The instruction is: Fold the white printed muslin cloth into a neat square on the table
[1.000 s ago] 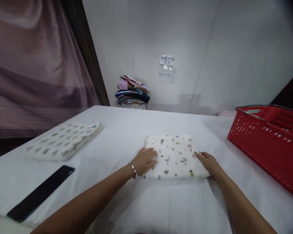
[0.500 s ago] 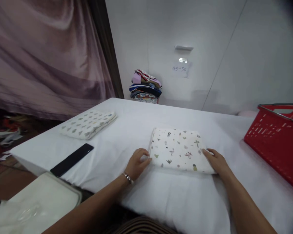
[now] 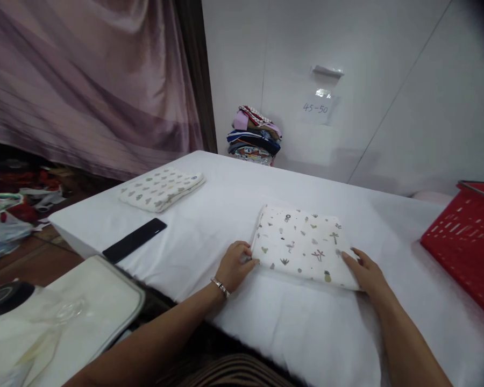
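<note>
A folded white cloth (image 3: 302,244) printed with palm trees, a flamingo and small plants lies flat on the white-covered table (image 3: 226,209). My left hand (image 3: 236,264) pinches its near left corner between thumb and fingers; a bracelet circles that wrist. At the right edge, my right hand (image 3: 367,273) has its thumb on top of the cloth, the other fingers curled at the side and partly hidden. Farther left lies a second folded white cloth (image 3: 161,189), with a grey-green cloud-like or cactus-like print, touched by neither hand.
A black phone (image 3: 135,240) lies at the table's left front edge. On the right stands a red plastic basket (image 3: 463,242). Folded clothes (image 3: 255,137) are stacked behind the table by the wall. A cream padded surface (image 3: 92,301) with a tape roll (image 3: 8,296) is at lower left.
The view has swung slightly left, so the table's contents appear shifted rightward. Both hands keep their places at the cloth's edges, with the left fingers closed more tightly on the corner.
</note>
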Demonstrator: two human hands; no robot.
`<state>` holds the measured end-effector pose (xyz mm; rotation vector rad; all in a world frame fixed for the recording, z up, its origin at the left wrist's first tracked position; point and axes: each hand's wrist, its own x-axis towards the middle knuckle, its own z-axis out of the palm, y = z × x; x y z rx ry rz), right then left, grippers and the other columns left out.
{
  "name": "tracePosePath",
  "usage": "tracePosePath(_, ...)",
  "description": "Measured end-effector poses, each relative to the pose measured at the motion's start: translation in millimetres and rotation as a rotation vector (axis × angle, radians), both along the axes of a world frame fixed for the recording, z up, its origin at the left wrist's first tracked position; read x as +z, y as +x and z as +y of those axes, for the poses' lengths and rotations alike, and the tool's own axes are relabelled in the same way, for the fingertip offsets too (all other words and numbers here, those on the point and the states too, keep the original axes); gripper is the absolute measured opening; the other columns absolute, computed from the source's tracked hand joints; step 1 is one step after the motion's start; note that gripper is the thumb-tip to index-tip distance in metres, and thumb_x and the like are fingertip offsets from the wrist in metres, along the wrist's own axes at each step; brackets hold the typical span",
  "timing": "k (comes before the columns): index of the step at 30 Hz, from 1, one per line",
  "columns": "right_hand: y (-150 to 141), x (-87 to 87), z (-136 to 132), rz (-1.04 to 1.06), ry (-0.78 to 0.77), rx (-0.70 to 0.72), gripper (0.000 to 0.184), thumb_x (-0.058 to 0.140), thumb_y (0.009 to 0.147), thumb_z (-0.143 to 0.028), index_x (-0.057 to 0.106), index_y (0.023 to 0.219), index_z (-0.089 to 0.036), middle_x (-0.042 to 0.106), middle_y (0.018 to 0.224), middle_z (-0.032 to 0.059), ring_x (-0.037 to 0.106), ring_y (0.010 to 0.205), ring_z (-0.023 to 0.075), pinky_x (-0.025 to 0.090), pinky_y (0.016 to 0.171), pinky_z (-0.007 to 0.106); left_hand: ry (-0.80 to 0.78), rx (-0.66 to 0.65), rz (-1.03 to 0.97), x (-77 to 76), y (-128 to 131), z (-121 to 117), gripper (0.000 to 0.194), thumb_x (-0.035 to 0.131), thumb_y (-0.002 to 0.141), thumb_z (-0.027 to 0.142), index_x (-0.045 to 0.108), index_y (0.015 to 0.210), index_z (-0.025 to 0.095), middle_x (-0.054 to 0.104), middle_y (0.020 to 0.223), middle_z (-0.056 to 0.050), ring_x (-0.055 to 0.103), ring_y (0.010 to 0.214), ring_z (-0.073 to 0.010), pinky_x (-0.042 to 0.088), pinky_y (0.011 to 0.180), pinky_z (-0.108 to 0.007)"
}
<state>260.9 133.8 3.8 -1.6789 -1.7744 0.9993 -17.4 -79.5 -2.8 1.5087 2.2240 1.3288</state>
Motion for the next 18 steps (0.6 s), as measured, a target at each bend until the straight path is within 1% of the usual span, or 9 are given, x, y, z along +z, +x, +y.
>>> tracePosePath(5,-0.5,0.7,-2.7,0.007,0.027,-0.012,0.067,0.06,0.06,-0.054,0.056,0.116,-0.017,0.061,0.098,0.0087,0.056,0.09,0.0237,0.042,0.079,0.031,0.005,0.022,-0.014,-0.3,4.8,2.0,0.014,0.065,0.067,0.023,0.051,0.07,0.02,0.053,0.101,-0.003,0.05,0.095,-0.0177,0.04,0.086,-0.033)
tracePosePath(8,-0.8,1.6,-3.1,0.007,0.022,-0.011,0.068,0.06,0.06,-0.054,0.056,0.117,-0.017,0.061,0.097,0.0089,0.057,0.087,0.0233,0.043,0.077,0.03,-0.018,0.028,-0.034,0.4,5.2,2.6,0.014,0.064,0.067,0.024,0.052,0.065,0.019,0.053,0.102,-0.003,0.051,0.095,-0.0181,0.04,0.085,-0.034)
tracePosePath(11,-0.3,1.5,-2.1,0.035,-0.008,-0.015,0.07,0.061,0.06,-0.054,0.054,0.119,-0.017,0.061,0.092,0.0083,0.058,0.078,0.0213,0.044,0.07,0.03,-0.02,0.005,-0.073,0.5,1.8,2.1,0.016,0.061,0.07,0.025,0.05,0.06,0.019,0.054,0.099,-0.003,0.052,0.092,-0.017,0.042,0.083,-0.033)
tracePosePath(14,0.3,1.9,-1.7,0.074,-0.037,-0.01,0.072,0.063,0.058,-0.053,0.052,0.12,-0.019,0.061,0.085,0.0061,0.058,0.067,0.0188,0.044,0.061,0.029,-0.01,-0.022,-0.125,0.0,-2.4,0.7,0.016,0.058,0.071,0.024,0.049,0.059,0.019,0.055,0.095,-0.002,0.053,0.089,-0.0162,0.043,0.078,-0.031)
tracePosePath(18,-0.2,3.8,-2.7,0.068,-0.032,-0.021,0.072,0.063,0.057,-0.053,0.052,0.12,-0.019,0.06,0.084,0.0061,0.057,0.064,0.0179,0.044,0.061,0.029,-0.024,-0.044,-0.143,0.0,-4.4,-0.6,0.017,0.058,0.071,0.025,0.049,0.058,0.019,0.056,0.091,-0.003,0.053,0.086,-0.0163,0.043,0.072,-0.03)
